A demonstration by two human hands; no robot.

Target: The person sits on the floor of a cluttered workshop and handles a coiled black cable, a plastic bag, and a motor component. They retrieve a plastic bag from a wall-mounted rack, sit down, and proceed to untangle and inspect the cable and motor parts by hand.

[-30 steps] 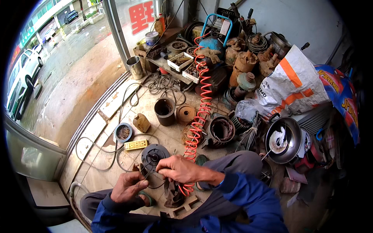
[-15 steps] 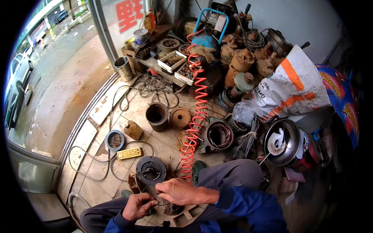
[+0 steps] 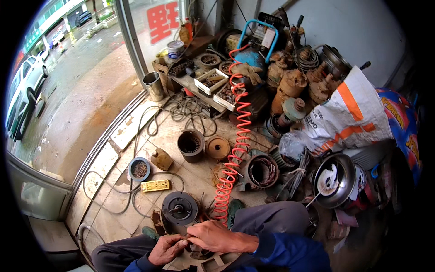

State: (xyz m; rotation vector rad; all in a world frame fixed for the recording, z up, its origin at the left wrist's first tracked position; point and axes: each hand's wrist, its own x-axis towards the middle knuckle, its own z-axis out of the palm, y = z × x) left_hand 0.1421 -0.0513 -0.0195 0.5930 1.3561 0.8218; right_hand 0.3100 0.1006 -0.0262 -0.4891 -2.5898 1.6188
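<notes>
My left hand [image 3: 167, 248] and right hand [image 3: 219, 237] nearly meet at the bottom centre, both closed in a pinch on what seems a thin dark wire, largely hidden by the fingers. Just beyond them lies a dark round flanged plate [image 3: 180, 206] with a central hub, beside a rusty metal part [image 3: 161, 222]. A red coiled hose [image 3: 226, 195] runs down to the floor behind my right hand, near my green shoe.
A yellow power strip [image 3: 155, 185], blue-rimmed bowl [image 3: 138, 169], jug [image 3: 161, 159], dark cylindrical housing [image 3: 191, 146] and cables occupy the tiled floor. A motor housing [image 3: 262, 171], steel pan [image 3: 335, 181] and sack [image 3: 346, 113] sit rightward; a parts-laden bench [image 3: 186, 86] is at the back.
My hands have come closer together and sit lower in the picture, with less of the wire showing between them. The whole view has shifted as my head moved.
</notes>
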